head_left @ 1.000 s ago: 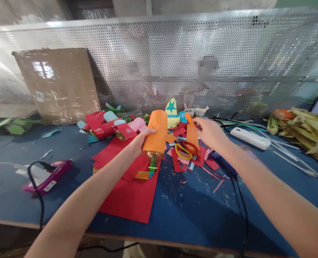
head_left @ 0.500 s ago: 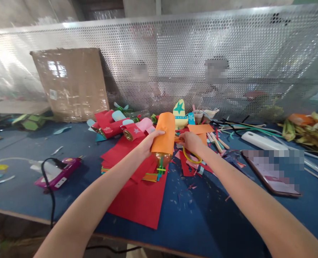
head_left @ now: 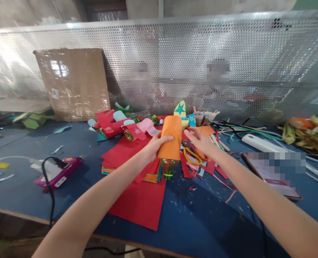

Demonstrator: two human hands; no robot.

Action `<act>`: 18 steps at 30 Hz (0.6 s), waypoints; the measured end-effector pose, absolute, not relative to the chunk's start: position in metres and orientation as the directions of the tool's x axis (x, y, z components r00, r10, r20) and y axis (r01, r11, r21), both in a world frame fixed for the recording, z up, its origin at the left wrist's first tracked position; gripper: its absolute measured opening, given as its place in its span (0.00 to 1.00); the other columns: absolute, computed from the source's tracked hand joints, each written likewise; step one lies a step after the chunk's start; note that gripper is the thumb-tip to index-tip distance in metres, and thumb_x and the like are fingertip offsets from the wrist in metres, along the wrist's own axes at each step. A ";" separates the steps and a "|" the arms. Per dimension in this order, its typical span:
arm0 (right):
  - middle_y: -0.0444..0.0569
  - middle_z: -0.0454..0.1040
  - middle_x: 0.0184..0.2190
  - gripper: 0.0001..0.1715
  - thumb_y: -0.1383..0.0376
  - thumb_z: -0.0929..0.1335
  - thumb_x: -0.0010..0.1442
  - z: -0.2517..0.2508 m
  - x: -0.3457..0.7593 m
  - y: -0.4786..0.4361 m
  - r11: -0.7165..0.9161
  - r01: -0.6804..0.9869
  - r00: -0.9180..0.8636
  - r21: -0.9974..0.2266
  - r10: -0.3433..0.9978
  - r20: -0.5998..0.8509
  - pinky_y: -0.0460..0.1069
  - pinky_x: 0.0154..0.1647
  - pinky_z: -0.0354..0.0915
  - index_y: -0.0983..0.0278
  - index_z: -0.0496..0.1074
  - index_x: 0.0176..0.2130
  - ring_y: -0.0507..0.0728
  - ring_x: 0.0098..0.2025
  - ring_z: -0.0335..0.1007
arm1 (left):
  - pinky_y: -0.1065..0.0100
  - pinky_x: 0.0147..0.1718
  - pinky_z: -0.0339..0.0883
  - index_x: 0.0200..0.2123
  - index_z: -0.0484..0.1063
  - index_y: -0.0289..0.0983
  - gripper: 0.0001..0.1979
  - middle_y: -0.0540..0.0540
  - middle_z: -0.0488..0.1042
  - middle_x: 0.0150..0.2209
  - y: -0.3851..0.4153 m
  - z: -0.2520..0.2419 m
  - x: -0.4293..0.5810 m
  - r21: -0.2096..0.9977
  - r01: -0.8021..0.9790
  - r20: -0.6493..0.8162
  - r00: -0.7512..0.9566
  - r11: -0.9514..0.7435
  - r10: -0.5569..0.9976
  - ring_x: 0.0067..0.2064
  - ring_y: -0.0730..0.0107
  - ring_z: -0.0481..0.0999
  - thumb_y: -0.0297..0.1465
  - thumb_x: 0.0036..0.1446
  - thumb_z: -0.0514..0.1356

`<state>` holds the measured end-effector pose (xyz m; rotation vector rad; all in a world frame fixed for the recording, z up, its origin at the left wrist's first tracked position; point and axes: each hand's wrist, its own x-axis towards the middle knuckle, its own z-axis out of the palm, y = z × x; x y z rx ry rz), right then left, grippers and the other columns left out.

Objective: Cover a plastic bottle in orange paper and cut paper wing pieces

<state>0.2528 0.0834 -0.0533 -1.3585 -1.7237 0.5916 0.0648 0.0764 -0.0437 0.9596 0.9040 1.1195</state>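
My left hand point(head_left: 154, 146) is wrapped round a plastic bottle point(head_left: 169, 165) covered with a sleeve of orange paper point(head_left: 171, 138). The bottle's clear lower end with its green neck points towards me. Just right of it, my right hand point(head_left: 200, 141) is open, its fingers stretched towards the orange sleeve and apart from it. Below that hand lie scissors with yellow handles point(head_left: 192, 157) among paper scraps. Sheets of red paper point(head_left: 140, 204) and a stack of coloured paper are under and left of the bottle.
Red paper-covered bottles point(head_left: 112, 125) lie at the back, near a yellow piece with a teal star point(head_left: 179, 108). A purple power strip point(head_left: 61, 175) with cables sits left. On the right are a phone point(head_left: 271, 175), a white glue gun-like tool point(head_left: 263, 142) and dry husks. A perforated metal screen point(head_left: 180, 46) stands behind.
The orange-wrapped bottle has moved slightly right in my left hand. My right fingers have opened from a pinch near the sleeve, and the scissors show more beneath.
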 end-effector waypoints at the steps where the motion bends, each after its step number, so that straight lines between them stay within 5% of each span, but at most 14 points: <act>1: 0.52 0.78 0.40 0.24 0.48 0.63 0.61 -0.055 0.247 0.071 0.300 0.455 -0.104 -0.838 0.953 0.285 0.59 0.44 0.72 0.59 0.67 0.50 0.61 0.43 0.76 | 0.58 0.42 0.72 0.41 0.70 0.36 0.20 0.41 0.78 0.40 0.072 -0.043 0.068 0.944 -0.307 -0.068 0.180 0.121 0.981 0.39 0.58 0.79 0.27 0.41 0.68; 5: 0.55 0.73 0.49 0.44 0.46 0.73 0.46 -0.061 0.233 0.027 0.262 0.138 -0.190 -0.955 0.954 0.234 0.57 0.43 0.74 0.57 0.58 0.56 0.62 0.47 0.74 | 0.59 0.46 0.70 0.46 0.66 0.36 0.27 0.39 0.74 0.48 0.045 -0.035 0.083 0.963 -0.263 0.102 0.161 -0.057 0.982 0.48 0.56 0.75 0.30 0.42 0.70; 12: 0.47 0.74 0.50 0.35 0.58 0.76 0.46 -0.060 0.241 -0.002 0.146 -0.186 -0.163 -0.972 0.971 0.177 0.57 0.53 0.68 0.53 0.62 0.50 0.59 0.52 0.71 | 0.59 0.53 0.64 0.51 0.64 0.38 0.20 0.41 0.72 0.49 0.006 -0.019 0.095 0.952 -0.272 0.211 0.256 -0.139 0.943 0.54 0.58 0.71 0.38 0.57 0.60; 18: 0.47 0.77 0.48 0.29 0.57 0.77 0.41 -0.056 0.258 -0.006 0.006 -0.320 -0.209 -0.947 0.975 0.077 0.59 0.50 0.69 0.55 0.69 0.44 0.63 0.50 0.73 | 0.56 0.53 0.64 0.53 0.65 0.42 0.28 0.41 0.72 0.53 0.022 -0.020 0.082 0.955 -0.287 0.066 0.445 0.072 0.893 0.55 0.55 0.71 0.36 0.49 0.68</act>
